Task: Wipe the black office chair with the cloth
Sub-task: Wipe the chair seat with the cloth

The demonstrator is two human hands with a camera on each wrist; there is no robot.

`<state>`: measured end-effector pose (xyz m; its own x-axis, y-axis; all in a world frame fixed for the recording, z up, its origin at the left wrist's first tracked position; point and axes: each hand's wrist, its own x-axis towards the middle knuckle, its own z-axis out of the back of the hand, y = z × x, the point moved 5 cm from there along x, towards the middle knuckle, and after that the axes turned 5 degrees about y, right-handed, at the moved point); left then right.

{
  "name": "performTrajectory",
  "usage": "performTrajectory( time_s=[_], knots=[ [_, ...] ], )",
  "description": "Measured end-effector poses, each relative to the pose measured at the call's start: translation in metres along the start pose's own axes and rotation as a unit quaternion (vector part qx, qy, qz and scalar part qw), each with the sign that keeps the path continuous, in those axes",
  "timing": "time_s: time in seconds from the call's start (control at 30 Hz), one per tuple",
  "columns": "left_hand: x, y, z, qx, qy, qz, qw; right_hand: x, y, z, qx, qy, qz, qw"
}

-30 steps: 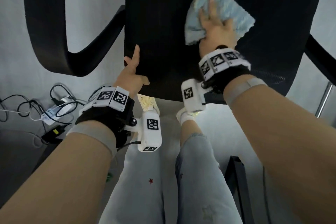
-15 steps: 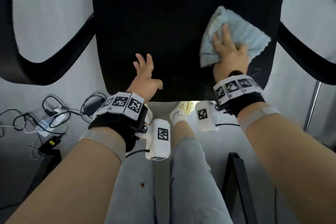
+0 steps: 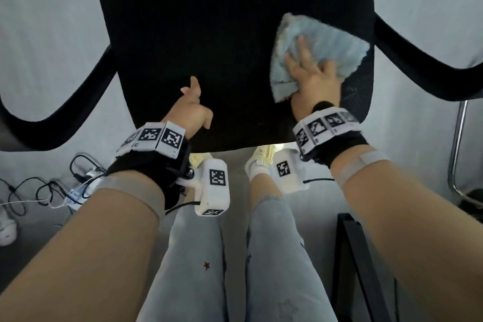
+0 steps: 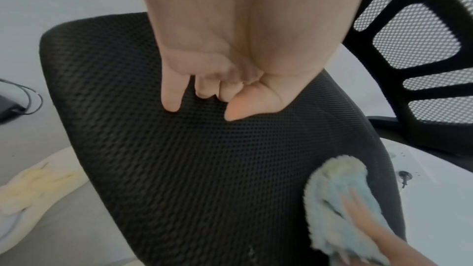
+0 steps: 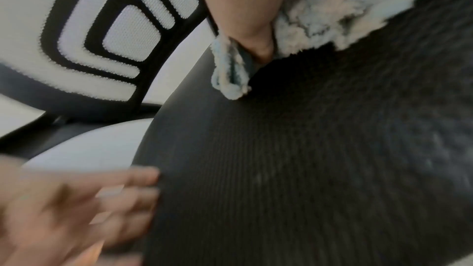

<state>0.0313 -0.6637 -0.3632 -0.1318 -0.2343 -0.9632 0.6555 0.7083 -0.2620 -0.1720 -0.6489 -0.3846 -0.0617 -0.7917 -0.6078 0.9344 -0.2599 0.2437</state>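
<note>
At the bottom of the head view a person's two bare forearms reach forward over legs in pale jeans, each wrist wearing a black band with printed square markers. Just beyond them, at centre frame, the left hand (image 3: 192,110) hovers over or lightly touches the near part of the seat; the left wrist view shows its little finger and thumb extended and the middle fingers curled into the palm, holding nothing. At right of centre the right hand (image 3: 312,77) presses the fluffy light blue cloth (image 3: 318,46) flat on the woven mesh seat of the black office chair (image 3: 209,34), fingers spread apart on top, the thumb tucked into a fold at the cloth's near edge, as the right wrist view shows. The cloth lies on the seat's right half, near its right edge. The step in hand looks like wiping the seat; to do it well, the palm should stay flat with even pressure and the strokes overlap, the cloth kept spread rather than bunched. Open mesh lies to the left and toward the top of the frame, so there is room to sweep that way. The curved black armrest (image 3: 418,60) at upper right stands close to the cloth and could catch it; its twin arcs at upper left, with a tangle of cables (image 3: 52,185) on the floor at lower left.
</note>
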Motion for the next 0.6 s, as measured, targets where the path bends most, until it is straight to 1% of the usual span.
performTrajectory(
  time_s=[0.07, 0.13, 0.17, 0.23, 0.3, 0.33, 0.37, 0.4, 0.43, 0.47, 0.5, 0.53, 0.57, 0.6],
  knots=[
    [0.001, 0.005, -0.002, -0.019, -0.008, -0.008, 1.000, -0.007, 0.031, -0.016, -0.054, 0.069, 0.092, 0.992],
    [0.000, 0.011, -0.006, -0.045, -0.022, -0.022, 0.998, -0.020, 0.059, -0.037, -0.077, 0.126, 0.190, 0.971],
    [-0.001, 0.015, -0.007, -0.051, -0.031, -0.029, 0.998, -0.026, 0.068, -0.044, -0.085, 0.141, 0.229, 0.959],
    [-0.001, 0.019, -0.009, -0.051, -0.045, -0.039, 0.997, -0.031, 0.073, -0.050, -0.104, 0.148, 0.292, 0.939],
    [0.000, 0.020, -0.009, -0.065, -0.045, -0.052, 0.996, -0.026, 0.056, -0.051, -0.154, 0.179, 0.344, 0.909],
    [0.000, 0.021, -0.009, -0.075, -0.043, -0.055, 0.995, -0.021, 0.039, -0.050, -0.160, 0.189, 0.344, 0.906],
    [0.001, 0.020, -0.009, -0.078, -0.040, -0.054, 0.995, -0.016, 0.019, -0.042, -0.139, 0.187, 0.298, 0.926],
    [0.001, 0.019, -0.010, -0.076, -0.036, -0.051, 0.995, -0.012, -0.002, -0.032, -0.093, 0.159, 0.224, 0.957],
    [0.001, 0.017, -0.011, -0.071, -0.031, -0.049, 0.996, -0.011, -0.022, -0.020, -0.030, 0.089, 0.147, 0.985],
    [0.000, 0.016, -0.013, -0.069, -0.029, -0.050, 0.996, -0.013, -0.035, -0.006, 0.030, 0.000, 0.079, 0.996],
    [-0.001, 0.013, -0.014, -0.071, -0.031, -0.050, 0.996, -0.017, -0.038, 0.001, 0.066, -0.069, 0.033, 0.995],
    [0.000, 0.010, -0.015, -0.073, -0.034, -0.052, 0.995, -0.019, -0.031, 0.003, 0.079, -0.097, 0.013, 0.992],
    [-0.001, 0.008, -0.017, -0.071, -0.037, -0.053, 0.995, -0.018, -0.015, -0.002, 0.058, -0.065, 0.021, 0.996],
    [-0.001, 0.006, -0.020, -0.062, -0.038, -0.053, 0.996, -0.018, 0.006, -0.011, 0.019, -0.004, 0.069, 0.997]
  ],
)
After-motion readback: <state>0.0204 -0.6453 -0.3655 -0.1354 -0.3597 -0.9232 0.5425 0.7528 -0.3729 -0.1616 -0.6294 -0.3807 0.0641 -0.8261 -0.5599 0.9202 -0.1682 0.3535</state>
